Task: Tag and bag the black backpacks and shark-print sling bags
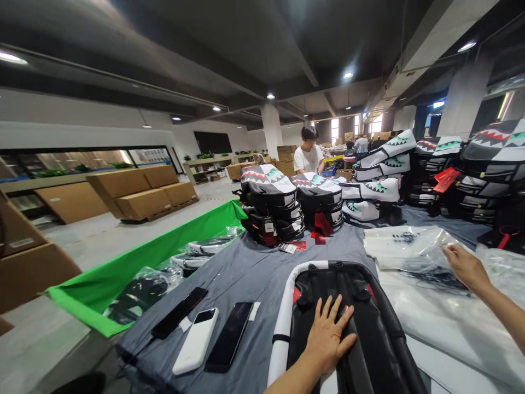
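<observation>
A black backpack with white trim lies back-side up on the grey cloth-covered table, right in front of me. My left hand rests flat on its padded back, fingers spread and holding nothing. My right hand reaches out to the right onto a heap of clear plastic bags. Its fingers curl down on the top bag, and whether they pinch it is unclear.
Stacks of black-and-white shark-mouth backpacks stand at the table's far side and right. Two dark phones and a white power bank lie at the left. A green bin holds bagged backpacks. A person in a white shirt stands beyond.
</observation>
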The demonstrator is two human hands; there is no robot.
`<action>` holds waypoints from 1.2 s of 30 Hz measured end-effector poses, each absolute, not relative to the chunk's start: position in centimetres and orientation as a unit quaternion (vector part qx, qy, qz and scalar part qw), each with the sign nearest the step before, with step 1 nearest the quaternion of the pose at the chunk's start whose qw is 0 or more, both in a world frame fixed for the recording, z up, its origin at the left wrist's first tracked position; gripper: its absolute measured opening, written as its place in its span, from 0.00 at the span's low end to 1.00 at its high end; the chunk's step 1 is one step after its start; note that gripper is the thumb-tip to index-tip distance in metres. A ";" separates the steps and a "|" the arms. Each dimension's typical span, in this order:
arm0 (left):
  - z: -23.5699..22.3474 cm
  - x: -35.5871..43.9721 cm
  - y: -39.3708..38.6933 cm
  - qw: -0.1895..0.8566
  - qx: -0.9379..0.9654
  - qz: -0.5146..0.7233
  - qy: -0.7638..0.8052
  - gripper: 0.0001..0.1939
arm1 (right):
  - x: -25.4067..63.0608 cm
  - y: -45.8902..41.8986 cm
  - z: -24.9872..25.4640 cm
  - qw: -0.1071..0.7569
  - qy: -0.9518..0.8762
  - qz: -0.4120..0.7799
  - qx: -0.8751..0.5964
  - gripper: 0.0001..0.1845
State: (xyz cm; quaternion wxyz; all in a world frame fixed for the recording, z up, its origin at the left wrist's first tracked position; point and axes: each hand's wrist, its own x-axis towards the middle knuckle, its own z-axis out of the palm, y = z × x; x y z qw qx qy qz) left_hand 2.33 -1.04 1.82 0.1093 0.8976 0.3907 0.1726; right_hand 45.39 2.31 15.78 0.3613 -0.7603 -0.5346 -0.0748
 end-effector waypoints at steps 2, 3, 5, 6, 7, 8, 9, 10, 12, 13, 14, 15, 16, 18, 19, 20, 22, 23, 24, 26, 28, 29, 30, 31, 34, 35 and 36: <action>1.9 2.2 -0.8 0.130 0.894 0.186 0.387 0.33 | 42.3 2.4 18.0 0.353 -0.583 -0.040 -0.730 0.14; 2.0 2.2 -0.7 0.141 0.892 0.196 0.382 0.33 | 40.2 2.2 18.7 0.348 -0.611 -0.023 -0.711 0.13; 2.3 2.4 -1.0 0.178 0.885 0.228 0.365 0.34 | 35.1 1.1 19.0 0.341 -0.661 0.009 -0.668 0.14; 2.6 2.6 -1.4 0.215 0.872 0.257 0.356 0.35 | 32.3 0.3 18.7 0.337 -0.683 0.023 -0.647 0.14; 2.9 2.9 -2.1 0.271 0.848 0.296 0.347 0.36 | 29.6 -0.6 18.2 0.334 -0.700 0.037 -0.630 0.15; 3.3 3.3 -2.9 0.346 0.807 0.344 0.334 0.37 | 26.8 -1.6 17.6 0.330 -0.713 0.050 -0.617 0.16; 3.7 3.7 -4.0 0.434 0.747 0.394 0.314 0.38 | 24.2 -2.5 16.8 0.325 -0.722 0.064 -0.607 0.16; 4.2 4.1 -5.2 0.525 0.667 0.441 0.291 0.39 | 21.8 -3.4 16.0 0.320 -0.730 0.077 -0.599 0.15; 5.1 4.4 -7.5 0.670 0.475 0.507 0.261 0.39 | 17.8 -5.0 14.6 0.307 -0.743 0.105 -0.585 0.13; 5.4 4.3 -8.5 0.708 0.385 0.528 0.266 0.37 | 16.3 -5.6 14.0 0.300 -0.750 0.121 -0.577 0.13; 5.6 3.8 -9.2 0.725 0.309 0.545 0.284 0.35 | 15.0 -6.2 13.5 0.294 -0.759 0.137 -0.565 0.12; 5.7 3.2 -9.8 0.726 0.252 0.559 0.313 0.33 | 14.1 -6.8 13.1 0.289 -0.768 0.154 -0.551 0.12; 5.5 2.3 -10.1 0.717 0.212 0.569 0.344 0.31 | 13.3 -7.5 12.7 0.285 -0.776 0.168 -0.537 0.11; 4.5 0.3 -10.5 0.695 0.173 0.577 0.393 0.30 | 12.5 -9.0 11.9 0.280 -0.788 0.182 -0.517 0.09; 3.9 -0.5 -10.6 0.685 0.166 0.578 0.411 0.30 | 12.3 -9.7 11.4 0.279 -0.789 0.182 -0.516 0.09; 3.2 -1.3 -10.7 0.673 0.166 0.582 0.425 0.29 | 12.2 -10.5 10.9 0.278 -0.787 0.183 -0.520 0.11; 1.9 -2.0 -11.0 0.652 0.180 0.591 0.440 0.28 | 12.2 -11.7 9.9 0.281 -0.771 0.220 -0.527 0.10; 1.6 -2.1 -11.2 0.644 0.194 0.594 0.442 0.28 | 12.3 -12.1 9.5 0.289 -0.758 0.261 -0.523 0.08; 1.4 -2.1 -11.4 0.637 0.211 0.595 0.443 0.27 | 12.4 -12.3 9.2 0.302 -0.742 0.312 -0.511 0.07; 1.7 -2.0 -11.5 0.626 0.267 0.582 0.445 0.29 | 12.8 -12.3 8.8 0.338 -0.703 0.411 -0.471 0.10; 2.5 -2.2 -11.3 0.600 0.361 0.551 0.453 0.33 | 13.5 -11.8 8.9 0.378 -0.665 0.459 -0.452 0.15; 3.0 -2.4 -11.2 0.577 0.422 0.526 0.461 0.35 | 13.9 -11.5 9.1 0.399 -0.651 0.451 -0.462 0.18; 3.4 -2.6 -11.0 0.538 0.485 0.501 0.474 0.35 | 14.3 -11.2 9.3 0.421 -0.638 0.428 -0.482 0.20; 3.8 -2.9 -10.9 0.480 0.544 0.481 0.492 0.35 | 14.6 -11.0 9.6 0.439 -0.629 0.395 -0.506 0.22; 4.7 -2.9 -10.7 0.246 0.665 0.477 0.520 0.24 | 14.9 -11.2 10.3 0.454 -0.639 0.278 -0.555 0.21; 5.0 -2.6 -10.6 0.175 0.688 0.487 0.510 0.23 | 14.7 -11.4 10.5 0.439 -0.661 0.250 -0.555 0.19; 5.3 -2.3 -10.5 0.122 0.711 0.491 0.488 0.23 | 14.4 -11.8 10.7 0.419 -0.689 0.216 -0.551 0.17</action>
